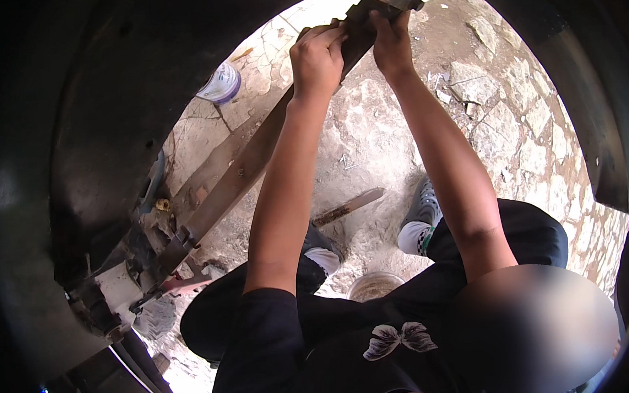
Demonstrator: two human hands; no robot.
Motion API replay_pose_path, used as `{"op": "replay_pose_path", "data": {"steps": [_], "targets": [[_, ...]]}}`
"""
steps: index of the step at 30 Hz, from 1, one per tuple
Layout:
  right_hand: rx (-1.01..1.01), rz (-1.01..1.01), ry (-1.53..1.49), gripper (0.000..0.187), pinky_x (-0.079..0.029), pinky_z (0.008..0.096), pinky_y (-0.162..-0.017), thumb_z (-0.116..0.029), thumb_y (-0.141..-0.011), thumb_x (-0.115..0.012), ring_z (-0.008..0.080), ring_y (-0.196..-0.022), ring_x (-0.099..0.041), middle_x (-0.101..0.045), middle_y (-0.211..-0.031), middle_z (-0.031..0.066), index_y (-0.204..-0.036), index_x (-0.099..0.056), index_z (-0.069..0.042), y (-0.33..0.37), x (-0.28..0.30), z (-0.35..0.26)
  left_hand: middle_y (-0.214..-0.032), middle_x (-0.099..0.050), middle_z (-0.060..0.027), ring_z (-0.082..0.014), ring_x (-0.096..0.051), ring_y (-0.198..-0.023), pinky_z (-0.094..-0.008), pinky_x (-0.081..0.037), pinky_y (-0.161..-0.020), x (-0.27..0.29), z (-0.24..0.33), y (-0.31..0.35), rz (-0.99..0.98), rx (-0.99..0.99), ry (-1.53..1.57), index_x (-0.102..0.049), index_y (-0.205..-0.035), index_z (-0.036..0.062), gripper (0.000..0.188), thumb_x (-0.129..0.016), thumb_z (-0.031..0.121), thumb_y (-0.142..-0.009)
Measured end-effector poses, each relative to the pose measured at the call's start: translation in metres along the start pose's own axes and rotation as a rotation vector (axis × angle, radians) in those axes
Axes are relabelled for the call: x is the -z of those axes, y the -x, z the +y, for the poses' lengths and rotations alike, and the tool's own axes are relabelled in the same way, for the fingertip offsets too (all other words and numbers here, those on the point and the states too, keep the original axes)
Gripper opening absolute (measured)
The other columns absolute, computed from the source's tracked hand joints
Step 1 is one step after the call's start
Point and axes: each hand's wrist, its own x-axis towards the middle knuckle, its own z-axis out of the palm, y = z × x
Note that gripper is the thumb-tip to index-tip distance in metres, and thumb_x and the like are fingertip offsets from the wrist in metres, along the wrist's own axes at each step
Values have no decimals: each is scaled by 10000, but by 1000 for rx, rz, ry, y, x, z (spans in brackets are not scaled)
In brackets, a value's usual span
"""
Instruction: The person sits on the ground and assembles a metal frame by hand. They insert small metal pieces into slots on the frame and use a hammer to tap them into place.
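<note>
A long dark metal beam (245,161) runs slantwise from the lower left to the top middle, under a dark curved panel. Near its upper end my left hand (316,60) is closed on it, fingers bent over the left edge. On the other side, my right hand (393,46) grips the same end, with the thumb lying along a dark block-like part (372,10). Some of the fingers of both hands are hidden behind the metal. Both arms are stretched forward.
A flat blade with a worn, dirty handle (348,206) lies on the ground between my feet. A round container (375,286) stands close to me. A white and purple tub (221,83) is at the far left. Loose stones (473,81) lie right. Dark curved panels (103,101) surround the opening.
</note>
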Motion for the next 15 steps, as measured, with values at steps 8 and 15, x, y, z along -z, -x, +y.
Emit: {"op": "replay_pose_path", "data": {"steps": [8, 15], "targets": [[28, -5, -33, 516, -373, 361, -1128, -231, -1041, -597, 234, -1278, -534, -580, -1389, 129, -1477, -380, -60, -5, 6, 0, -986, -788, -113, -259, -731, -881, -357, -586, -793, 28, -5, 29, -137, -41, 1, -807, -1001, 34, 164, -681, 31, -897], [-45, -118, 187, 602, -378, 395, -1133, -305, -1045, -589, 300, -1315, -529, -553, -1422, 188, -1516, -304, -59, -9, 13, -5, -979, -782, -124, -290, -738, -899, -384, -585, -807, -4, -1, -5, 9, -56, 74, -809, -976, 51, 141, -701, 66, -887]]}}
